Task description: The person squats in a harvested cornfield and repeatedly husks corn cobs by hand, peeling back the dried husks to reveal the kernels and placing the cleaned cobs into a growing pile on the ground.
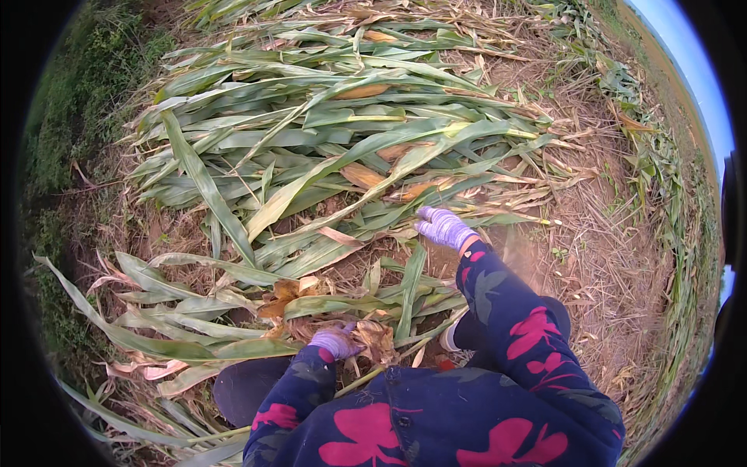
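My left hand (pixel 337 341), in a purple knit glove, is at a dry corn husk (pixel 373 340) on a stalk (pixel 362 382) low in front of my body; its fingers are partly hidden, so its grip is unclear. My right hand (pixel 442 227), gloved alike, reaches forward over the near edge of a broad heap of cut corn stalks (pixel 315 140), fingers extended and nothing visible in them. Husked ears in dry tan wrapping (pixel 362 175) lie among the green leaves just beyond it.
Green weeds (pixel 76 105) border the left side. Bare soil with straw litter (pixel 601 262) lies to the right, and past it runs another row of cut stalks (pixel 671 192). More leaves (pixel 169 333) spread at my lower left, around my knee (pixel 251 391).
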The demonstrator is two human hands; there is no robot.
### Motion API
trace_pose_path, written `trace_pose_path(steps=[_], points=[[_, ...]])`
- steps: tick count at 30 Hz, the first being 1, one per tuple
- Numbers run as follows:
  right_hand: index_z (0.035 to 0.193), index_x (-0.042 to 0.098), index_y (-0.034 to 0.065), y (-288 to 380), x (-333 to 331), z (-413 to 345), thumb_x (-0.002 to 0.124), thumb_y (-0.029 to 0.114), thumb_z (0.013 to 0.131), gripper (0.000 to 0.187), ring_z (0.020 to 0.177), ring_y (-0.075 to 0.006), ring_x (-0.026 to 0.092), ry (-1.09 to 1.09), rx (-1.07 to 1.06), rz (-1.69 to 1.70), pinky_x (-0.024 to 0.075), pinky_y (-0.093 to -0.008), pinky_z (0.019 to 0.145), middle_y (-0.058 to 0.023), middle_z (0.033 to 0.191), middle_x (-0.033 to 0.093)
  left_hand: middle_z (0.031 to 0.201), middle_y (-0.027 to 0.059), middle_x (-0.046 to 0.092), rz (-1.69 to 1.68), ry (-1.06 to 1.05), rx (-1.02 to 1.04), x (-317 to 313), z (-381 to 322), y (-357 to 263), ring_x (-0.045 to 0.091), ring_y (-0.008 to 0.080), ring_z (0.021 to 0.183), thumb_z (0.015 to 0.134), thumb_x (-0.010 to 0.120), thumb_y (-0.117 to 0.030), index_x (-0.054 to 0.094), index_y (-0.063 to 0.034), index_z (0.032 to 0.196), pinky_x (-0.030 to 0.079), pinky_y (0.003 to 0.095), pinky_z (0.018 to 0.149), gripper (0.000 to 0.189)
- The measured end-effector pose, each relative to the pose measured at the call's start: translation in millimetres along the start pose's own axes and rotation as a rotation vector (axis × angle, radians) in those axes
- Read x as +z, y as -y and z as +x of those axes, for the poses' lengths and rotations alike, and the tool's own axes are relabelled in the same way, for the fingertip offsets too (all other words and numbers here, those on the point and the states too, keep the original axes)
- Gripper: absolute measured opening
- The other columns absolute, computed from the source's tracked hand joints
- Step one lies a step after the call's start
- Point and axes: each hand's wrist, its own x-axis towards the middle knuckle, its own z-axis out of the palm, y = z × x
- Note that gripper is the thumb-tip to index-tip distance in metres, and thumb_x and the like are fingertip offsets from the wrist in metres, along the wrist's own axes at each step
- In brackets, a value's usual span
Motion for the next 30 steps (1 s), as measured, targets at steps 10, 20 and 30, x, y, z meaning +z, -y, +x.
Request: trace_pose_path(steps=[10, 20, 30], points=[[0.14, 0.042, 0.002, -37.9, 41.6, 100.1, 0.069, 0.03, 0.081, 0.07, 0.133, -0.0364, 0.042, -0.554, -0.004, -0.298, 0.0312, -0.045, 0.112, -0.02, 0.144, 0.043, 0.158, 0.0211, 0.02, -0.043, 0.095, 0.023, -9.4, 27.7, 18.6, 0.035, 0.039, 0.139, 0.084, 0.053, -0.066, 0.012, -0.0236, 0.157, 0.034, 0.0454, 0.112, 0.094], [0.143, 0.041, 0.007, -69.7, -2.7, 173.6, 0.066, 0.027, 0.076, 0.074, 0.133, -0.0316, 0.044, -0.075, 0.138, -0.772, 0.025, -0.0555, 0.112, -0.017, 0.143, 0.046, 0.159, 0.0166, 0.02, -0.035, 0.083, 0.012, 1.5, 39.3, 23.9, 0.025, 0.0376, 0.144, 0.079, 0.056, -0.069, 0.016, -0.0258, 0.156, 0.023, 0.0468, 0.117, 0.096], [0.131, 0.054, 0.0089, -45.1, -24.7, 149.3, 0.079, 0.05, 0.064, 0.082, 0.124, -0.0291, 0.051, 0.128, 0.08, -0.818, 0.0394, -0.0455, 0.102, -0.0148, 0.13, 0.056, 0.158, 0.0151, 0.027, -0.069, 0.045, -0.006, -10.8, 35.3, 12.6, 0.028, 0.0347, 0.144, 0.082, 0.059, -0.063, 0.019, -0.0201, 0.155, 0.027, 0.0439, 0.116, 0.094]])
